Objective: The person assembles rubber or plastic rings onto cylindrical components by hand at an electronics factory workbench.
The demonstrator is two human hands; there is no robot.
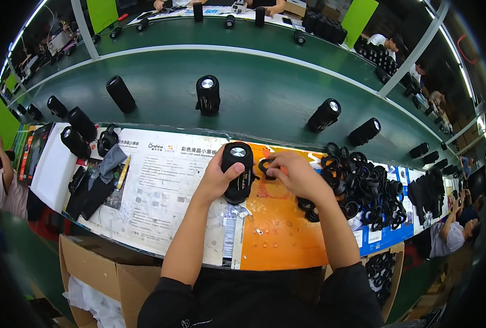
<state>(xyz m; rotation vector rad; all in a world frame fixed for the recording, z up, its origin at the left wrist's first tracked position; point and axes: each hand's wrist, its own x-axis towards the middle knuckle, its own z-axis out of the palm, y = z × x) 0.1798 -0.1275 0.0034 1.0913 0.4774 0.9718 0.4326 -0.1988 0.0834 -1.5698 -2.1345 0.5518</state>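
Observation:
Closed round a black cylindrical speaker [236,188], my left hand [214,177] holds it upright over the bench, the silver disc on its end facing up. To the right of it, my right hand [297,174] pinches a black ring [263,168] between thumb and fingers. The ring is close beside the speaker; whether they touch I cannot tell. A large heap of similar black rings [363,186] lies just past my right hand. Beneath my hands the bench is covered by an orange sheet [278,240] and a white printed sheet [150,213].
Beyond the bench a green conveyor [161,82] carries several speakers, one [207,97] straight ahead. Two more speakers [81,124], a grey cloth [110,164] and a yellow pen [124,172] lie at left. Cardboard boxes [92,262] stand below the edge. Other people work around.

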